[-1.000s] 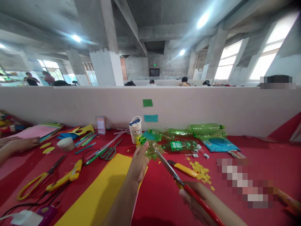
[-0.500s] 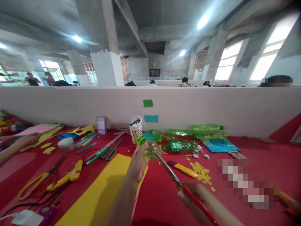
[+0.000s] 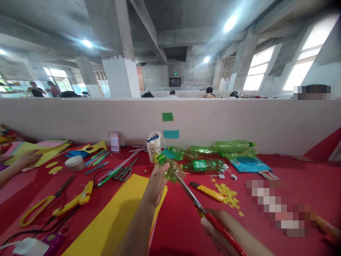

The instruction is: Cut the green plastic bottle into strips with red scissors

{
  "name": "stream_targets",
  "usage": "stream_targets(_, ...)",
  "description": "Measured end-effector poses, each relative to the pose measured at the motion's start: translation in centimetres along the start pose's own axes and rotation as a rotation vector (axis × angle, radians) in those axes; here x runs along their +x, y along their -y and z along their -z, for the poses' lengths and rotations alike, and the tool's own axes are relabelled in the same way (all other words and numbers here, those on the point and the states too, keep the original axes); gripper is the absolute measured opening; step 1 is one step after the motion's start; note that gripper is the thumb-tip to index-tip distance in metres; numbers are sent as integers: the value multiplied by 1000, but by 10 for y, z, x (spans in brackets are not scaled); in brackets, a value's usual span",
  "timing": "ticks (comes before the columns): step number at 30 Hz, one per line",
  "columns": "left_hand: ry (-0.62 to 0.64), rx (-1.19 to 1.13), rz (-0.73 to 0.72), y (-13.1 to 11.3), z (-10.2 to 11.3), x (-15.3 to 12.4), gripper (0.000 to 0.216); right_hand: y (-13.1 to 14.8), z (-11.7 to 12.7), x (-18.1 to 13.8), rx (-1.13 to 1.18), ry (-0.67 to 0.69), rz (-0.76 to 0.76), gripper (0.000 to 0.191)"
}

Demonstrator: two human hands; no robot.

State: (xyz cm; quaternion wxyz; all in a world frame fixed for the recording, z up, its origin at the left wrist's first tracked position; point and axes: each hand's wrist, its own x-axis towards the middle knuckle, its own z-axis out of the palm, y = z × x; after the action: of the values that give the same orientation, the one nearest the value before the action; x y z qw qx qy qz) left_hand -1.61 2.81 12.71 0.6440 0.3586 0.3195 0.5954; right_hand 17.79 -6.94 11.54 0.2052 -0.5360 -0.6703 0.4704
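Green plastic bottle top (image 3: 172, 171), held over the red table (image 3: 176, 224) in front of the patterned cup (image 3: 153, 147), and the left hand (image 3: 159, 179) has it gripped, thumb on the shoulder just below the green cap (image 3: 161, 158)! The right hand (image 3: 220, 227) is wrapped around the red-handled scissors (image 3: 189, 191), blade tips right at the open end. How far along? The lower body looks gone, so the main cut seems done; the cap is on, and trimming at the rim appears unfinished. Whether the blades are biting, I can't tell. Behind, the labelled green bottle (image 3: 200, 165) lies on its side, apparently uncut; the yellow utility knife (image 3: 210, 192) rests nearer, beside yellow stars (image 3: 231, 195).
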Motion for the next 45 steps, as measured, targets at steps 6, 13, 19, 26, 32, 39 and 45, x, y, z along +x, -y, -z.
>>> stream_targets(6, -67, 4, -11, 1, 3, 1, 31, -3, -4, 8, -98, -78, -48, 48)
stream_targets(13, -60, -2, -25, 2, 4, 2, 38, 2, -7, 10, -129, -68, -39, 42)
stream_targets(19, -87, -31, -52, 3, 8, 3, 44, 6, -6, 5, -12, -38, -78, 48)
stream_targets(26, -67, -39, -51, 2, 2, 1, 31, 0, -6, 2, 36, -21, -41, 57)
stream_targets(32, -9, -37, -53, 0, -4, -3, 30, -1, -6, 4, 115, -16, -77, 54)
stream_targets(39, -42, -56, -44, 3, 1, 1, 33, -1, -6, 10, -49, -74, -42, 52)
stream_targets(45, -37, -71, -60, 3, 2, 1, 43, -5, -7, 14, -105, -67, -19, 50)
